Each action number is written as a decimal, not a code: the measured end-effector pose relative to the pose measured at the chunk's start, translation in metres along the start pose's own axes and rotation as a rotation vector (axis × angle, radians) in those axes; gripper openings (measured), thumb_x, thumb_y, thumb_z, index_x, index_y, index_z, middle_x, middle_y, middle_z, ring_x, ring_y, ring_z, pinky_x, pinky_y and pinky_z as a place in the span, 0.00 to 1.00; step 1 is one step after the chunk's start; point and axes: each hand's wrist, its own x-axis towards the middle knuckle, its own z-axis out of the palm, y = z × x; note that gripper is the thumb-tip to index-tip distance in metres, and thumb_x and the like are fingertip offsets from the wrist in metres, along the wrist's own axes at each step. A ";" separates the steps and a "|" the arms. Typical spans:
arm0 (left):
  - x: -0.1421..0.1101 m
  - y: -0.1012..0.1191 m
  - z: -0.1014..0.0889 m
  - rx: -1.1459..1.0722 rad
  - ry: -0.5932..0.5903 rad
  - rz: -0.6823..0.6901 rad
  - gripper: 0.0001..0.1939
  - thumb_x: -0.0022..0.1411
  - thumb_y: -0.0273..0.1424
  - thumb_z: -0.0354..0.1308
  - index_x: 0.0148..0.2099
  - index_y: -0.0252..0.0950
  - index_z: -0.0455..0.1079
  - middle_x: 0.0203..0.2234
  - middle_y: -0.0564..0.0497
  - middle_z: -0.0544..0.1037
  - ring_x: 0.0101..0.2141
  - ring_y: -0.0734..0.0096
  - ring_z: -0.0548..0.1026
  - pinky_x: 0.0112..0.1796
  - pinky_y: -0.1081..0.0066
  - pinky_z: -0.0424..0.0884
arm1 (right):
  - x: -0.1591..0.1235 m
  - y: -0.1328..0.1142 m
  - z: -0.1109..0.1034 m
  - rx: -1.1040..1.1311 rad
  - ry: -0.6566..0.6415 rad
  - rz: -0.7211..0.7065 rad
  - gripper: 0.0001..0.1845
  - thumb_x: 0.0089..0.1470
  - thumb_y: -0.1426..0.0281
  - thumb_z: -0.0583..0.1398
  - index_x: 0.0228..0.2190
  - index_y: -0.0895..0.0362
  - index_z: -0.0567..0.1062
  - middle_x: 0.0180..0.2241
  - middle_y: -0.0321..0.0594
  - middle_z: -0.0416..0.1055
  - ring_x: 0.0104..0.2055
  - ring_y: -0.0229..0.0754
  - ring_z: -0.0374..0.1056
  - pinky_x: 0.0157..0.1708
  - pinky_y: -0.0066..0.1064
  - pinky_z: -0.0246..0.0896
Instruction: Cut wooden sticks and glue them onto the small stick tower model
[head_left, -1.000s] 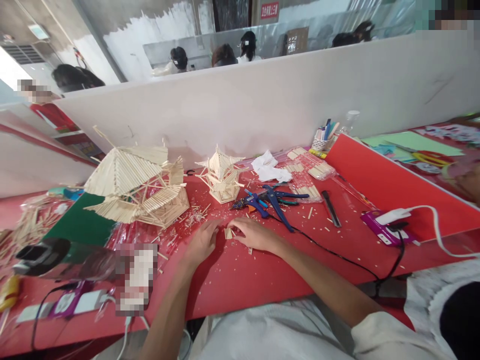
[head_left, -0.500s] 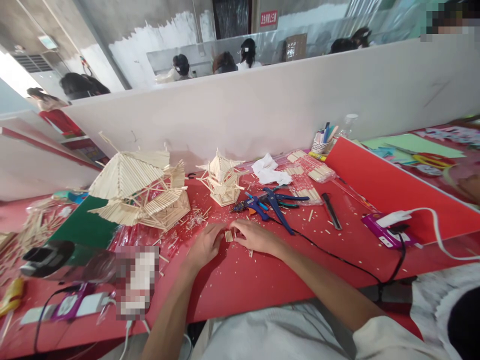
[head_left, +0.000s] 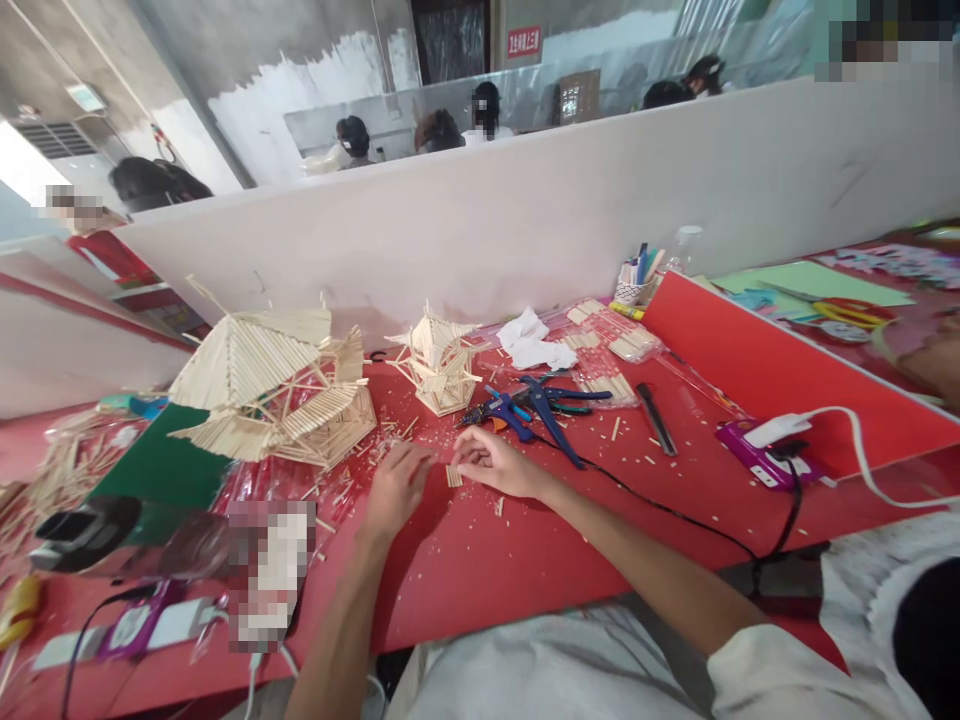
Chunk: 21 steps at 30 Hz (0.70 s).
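Wooden stick panel lies between both hands, beside the right grip.

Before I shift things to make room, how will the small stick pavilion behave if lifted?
The small stick pavilion is probably light, being thin sticks with open gaps. It looks stiff, yet its projecting stick ends could snap if gripped.

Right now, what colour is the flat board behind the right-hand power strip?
The flat board is red, best seen in the head view.
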 end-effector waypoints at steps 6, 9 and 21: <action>-0.006 -0.034 -0.024 0.382 0.070 -0.412 0.16 0.68 0.30 0.50 0.51 0.37 0.76 0.45 0.41 0.79 0.45 0.55 0.77 0.48 0.58 0.73 | -0.004 -0.013 -0.027 -0.249 0.029 -0.049 0.05 0.58 0.68 0.61 0.37 0.56 0.73 0.37 0.39 0.73 0.36 0.38 0.69 0.39 0.30 0.64; -0.006 -0.032 -0.024 0.338 0.053 -0.406 0.17 0.67 0.29 0.50 0.53 0.37 0.74 0.46 0.41 0.77 0.47 0.55 0.76 0.49 0.59 0.73 | -0.009 -0.022 -0.042 -0.476 -0.133 -0.047 0.03 0.58 0.71 0.62 0.35 0.56 0.77 0.34 0.38 0.76 0.35 0.38 0.69 0.37 0.28 0.61; -0.004 -0.017 -0.002 -0.001 -0.177 -0.117 0.14 0.69 0.27 0.48 0.49 0.38 0.73 0.43 0.44 0.80 0.45 0.61 0.78 0.50 0.60 0.74 | -0.014 -0.009 -0.046 -0.859 -0.558 -0.086 0.03 0.56 0.69 0.67 0.31 0.54 0.81 0.33 0.36 0.74 0.36 0.39 0.69 0.34 0.27 0.56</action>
